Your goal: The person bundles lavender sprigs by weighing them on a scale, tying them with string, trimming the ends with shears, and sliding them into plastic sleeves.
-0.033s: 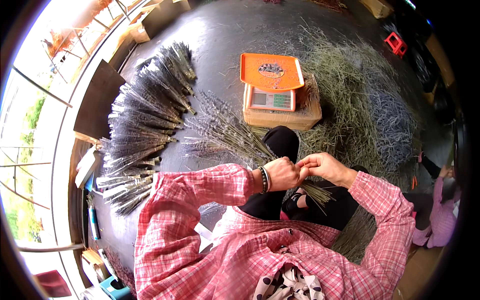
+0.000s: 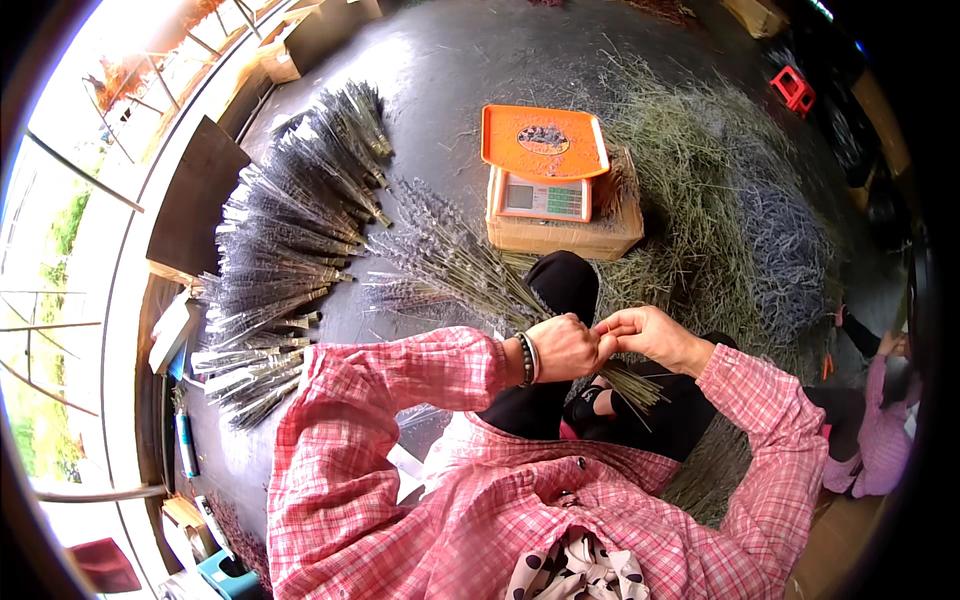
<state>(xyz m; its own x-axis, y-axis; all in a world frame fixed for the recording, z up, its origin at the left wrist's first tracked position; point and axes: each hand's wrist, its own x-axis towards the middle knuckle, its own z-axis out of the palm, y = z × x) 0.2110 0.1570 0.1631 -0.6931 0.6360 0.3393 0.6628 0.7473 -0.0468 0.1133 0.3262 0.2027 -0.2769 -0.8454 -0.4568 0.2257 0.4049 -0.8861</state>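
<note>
My left hand [image 2: 566,348] is closed around a bundle of long-stemmed dried lavender [image 2: 470,275], whose grey-purple heads fan toward the upper left and whose cut stems poke out below right over my dark-trousered legs. My right hand [image 2: 655,334] meets the left at the bundle, thumb and fingertips pinched together; what they grip is too small to make out. Many wrapped lavender bundles [image 2: 285,210] lie in an overlapping row on the dark floor to the left. An orange tray [image 2: 545,140] tops a weighing scale [image 2: 548,200] on a cardboard box [image 2: 565,240].
A heap of loose green stems [image 2: 690,200] and grey-purple lavender [image 2: 775,240] spreads to the right. Beyond it are a red plastic stool [image 2: 790,90], dark bags and a co-worker in a purple top [image 2: 875,440]. A bright window edge and dark board [image 2: 190,200] line the left.
</note>
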